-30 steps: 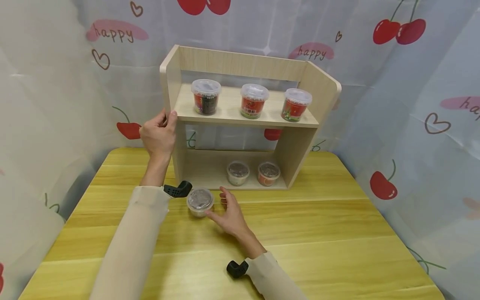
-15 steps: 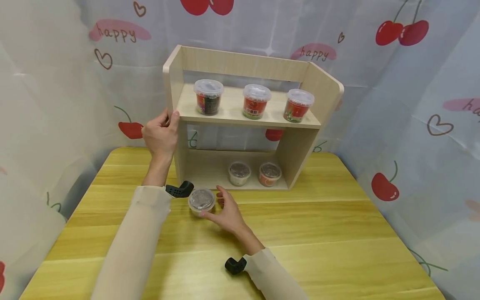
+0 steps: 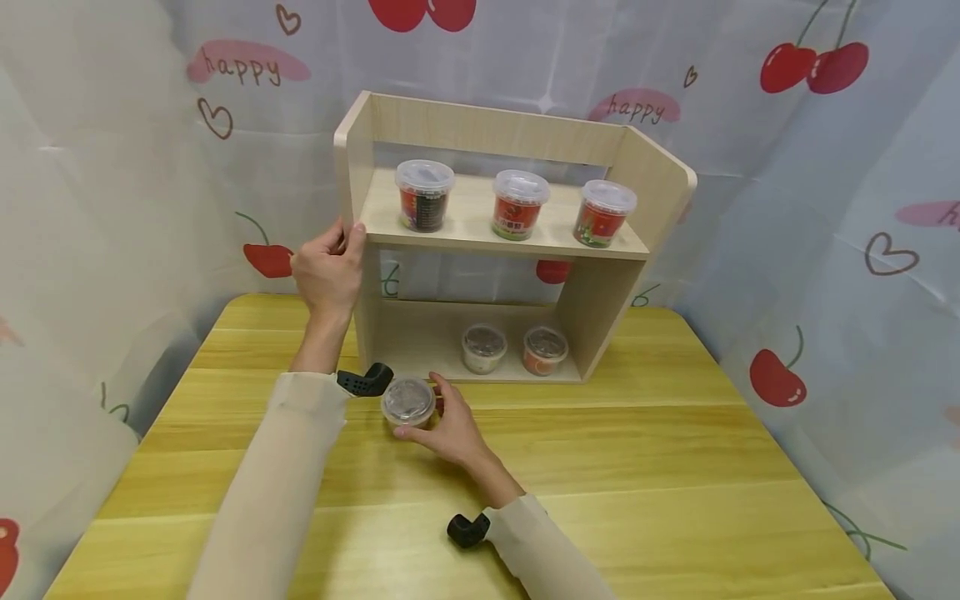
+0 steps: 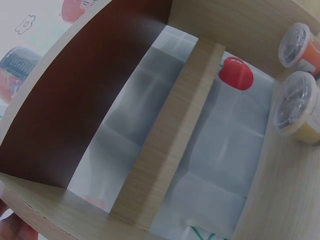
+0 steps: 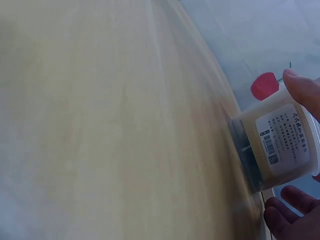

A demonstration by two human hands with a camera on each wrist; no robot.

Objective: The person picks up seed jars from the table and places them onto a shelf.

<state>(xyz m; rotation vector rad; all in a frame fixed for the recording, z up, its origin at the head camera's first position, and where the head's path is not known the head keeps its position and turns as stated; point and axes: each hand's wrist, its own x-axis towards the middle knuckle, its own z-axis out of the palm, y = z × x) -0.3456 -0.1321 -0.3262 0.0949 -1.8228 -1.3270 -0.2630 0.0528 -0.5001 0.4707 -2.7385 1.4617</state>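
My left hand [image 3: 327,271] grips the left side panel of a pale wooden two-tier shelf [image 3: 510,246] at the height of its upper board. In the left wrist view, fingers [image 4: 17,229] show at the lower left. My right hand [image 3: 453,429] holds a small clear-lidded plastic cup [image 3: 408,402] in front of the shelf's lower left. Its thumb lies at the front, with fingers on the right side. In the right wrist view the cup [image 5: 280,142] shows a white printed label and pale contents; the thumb [image 5: 302,92] is at its rim and the lower fingers stand apart.
Three red-labelled tubs [image 3: 425,196] with clear lids stand on the upper board. Two smaller lidded cups, one pale [image 3: 483,350] and one orange [image 3: 544,351], stand on the lower board. A wooden table [image 3: 637,467] bears the shelf; patterned curtains [image 3: 817,208] surround it.
My right hand has moved slightly left, its thumb coming round the front of the cup. The left hand keeps its grip on the shelf. The head view has shifted a little.
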